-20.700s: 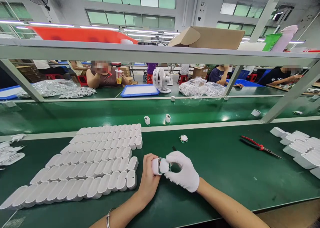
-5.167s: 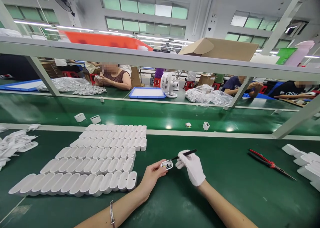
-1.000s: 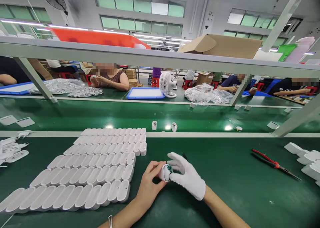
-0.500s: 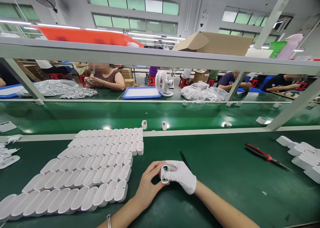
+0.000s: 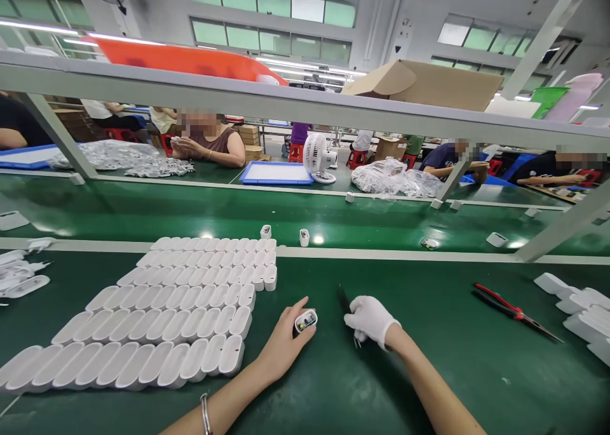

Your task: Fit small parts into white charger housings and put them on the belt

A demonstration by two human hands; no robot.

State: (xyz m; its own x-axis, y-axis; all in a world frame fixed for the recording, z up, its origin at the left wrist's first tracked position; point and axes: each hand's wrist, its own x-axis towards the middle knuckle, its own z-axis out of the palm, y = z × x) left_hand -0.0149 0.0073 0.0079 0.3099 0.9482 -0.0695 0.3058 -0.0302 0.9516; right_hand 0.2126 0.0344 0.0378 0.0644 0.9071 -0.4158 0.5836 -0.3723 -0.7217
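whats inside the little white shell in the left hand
The open face of the white shell, held in the left hand, shows a dark interior with small parts, too small to identify. Its underside is covered by the fingers.

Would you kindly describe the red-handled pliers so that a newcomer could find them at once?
Start at the near green table and look right of the gloved right hand. The pliers lie flat there, short of the stack of white casings at the right edge. They are the only red and black thing among white parts.
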